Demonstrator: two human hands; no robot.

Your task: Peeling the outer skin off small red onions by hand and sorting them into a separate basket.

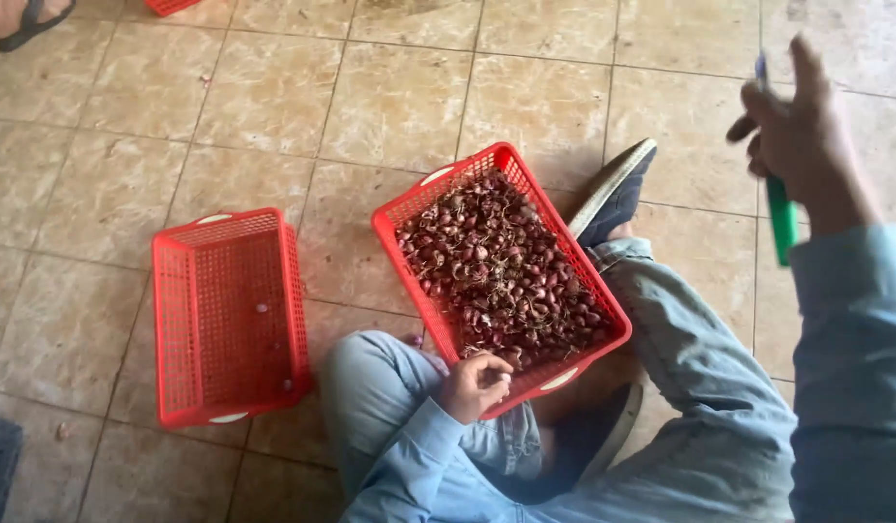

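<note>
Probably light, firm and papery-skinned, easily pinched singly between fingertips: small red shallots point(501, 276) heaped in red mesh basket point(409, 208) propped on lap, left hand point(477, 383) curled at near rim, seemingly around one bulb, right hand point(802, 136) raised gripping green-handled knife point(779, 218).

Single head view, looking steeply down from close above lap at tiled floor point(390, 107); no second view.

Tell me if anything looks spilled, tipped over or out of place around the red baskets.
Nothing stands out. The full basket of shallots sits level, and no shallots show on the tiles. The nearly empty basket lies flat, and the left hand rests at the full one's rim.
</note>
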